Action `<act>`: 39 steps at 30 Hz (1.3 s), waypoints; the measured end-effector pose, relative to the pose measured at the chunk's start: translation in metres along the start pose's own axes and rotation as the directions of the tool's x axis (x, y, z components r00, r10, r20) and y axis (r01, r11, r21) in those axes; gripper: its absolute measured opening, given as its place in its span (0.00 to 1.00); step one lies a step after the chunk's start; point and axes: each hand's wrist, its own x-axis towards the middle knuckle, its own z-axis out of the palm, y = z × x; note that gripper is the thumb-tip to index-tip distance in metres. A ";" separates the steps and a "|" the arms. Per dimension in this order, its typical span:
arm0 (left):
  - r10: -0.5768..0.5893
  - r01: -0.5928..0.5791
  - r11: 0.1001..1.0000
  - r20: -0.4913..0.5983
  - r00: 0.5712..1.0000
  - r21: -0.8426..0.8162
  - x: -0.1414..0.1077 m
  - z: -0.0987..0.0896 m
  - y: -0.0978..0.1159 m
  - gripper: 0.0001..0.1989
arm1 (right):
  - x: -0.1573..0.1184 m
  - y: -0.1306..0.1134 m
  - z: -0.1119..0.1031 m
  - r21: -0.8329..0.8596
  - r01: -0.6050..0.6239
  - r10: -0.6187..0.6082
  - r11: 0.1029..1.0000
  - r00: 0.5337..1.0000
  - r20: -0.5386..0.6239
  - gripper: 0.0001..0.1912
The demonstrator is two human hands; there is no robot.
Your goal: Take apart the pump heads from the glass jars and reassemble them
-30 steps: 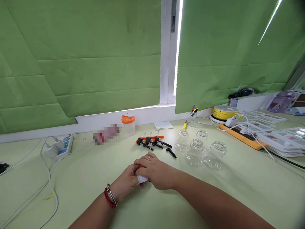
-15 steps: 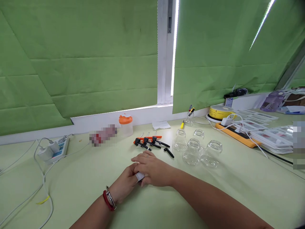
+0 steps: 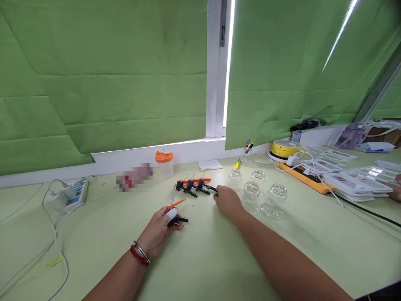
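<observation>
My left hand (image 3: 161, 225) is closed on a black plastic piece (image 3: 179, 220) with an orange strip (image 3: 177, 204) and a metal rod. White material covers its thumb. My right hand (image 3: 229, 201) has its fingers closed on a small loose black handle-like piece (image 3: 216, 195), mostly hidden by the fingers. Just left of that hand, several similar black pieces with orange strips and metal rods (image 3: 194, 187) lie in a row. A tiny shiny bit (image 3: 193, 205) lies between the hands. Several clear glass jars (image 3: 251, 196) stand right of my right hand.
An orange-lidded cup (image 3: 164, 163) and a white paper (image 3: 210, 165) lie near the wall. A jar with screwdrivers (image 3: 247, 156), an orange power strip (image 3: 305, 177) and stacked plastic cases (image 3: 354, 184) are to the right. Cables (image 3: 56, 242) run left. Another person's hand (image 3: 395, 188) shows at the right edge.
My hands have moved apart. The right one has gone right and away to the loose black piece; the left has shifted slightly left, revealing the orange strip and rod in its grip.
</observation>
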 end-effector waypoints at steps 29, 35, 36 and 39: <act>0.038 -0.035 0.996 0.032 0.999 -0.087 -0.003 0.003 0.003 0.15 | -0.039 -0.045 0.002 0.608 0.351 -0.558 0.713 0.808 0.188 0.09; 0.124 -0.123 0.990 -0.012 0.992 0.069 -0.003 0.006 -0.001 0.18 | -0.041 -0.046 -0.001 0.618 0.339 -0.561 0.709 0.803 0.203 0.08; 0.128 -0.127 0.989 -0.017 0.992 0.073 -0.003 0.006 -0.001 0.18 | -0.041 -0.047 -0.001 0.622 0.336 -0.560 0.708 0.803 0.204 0.08; 0.109 -0.108 0.991 -0.009 0.994 0.083 -0.004 0.006 0.000 0.19 | -0.040 -0.046 -0.002 0.626 0.339 -0.564 0.702 0.802 0.196 0.08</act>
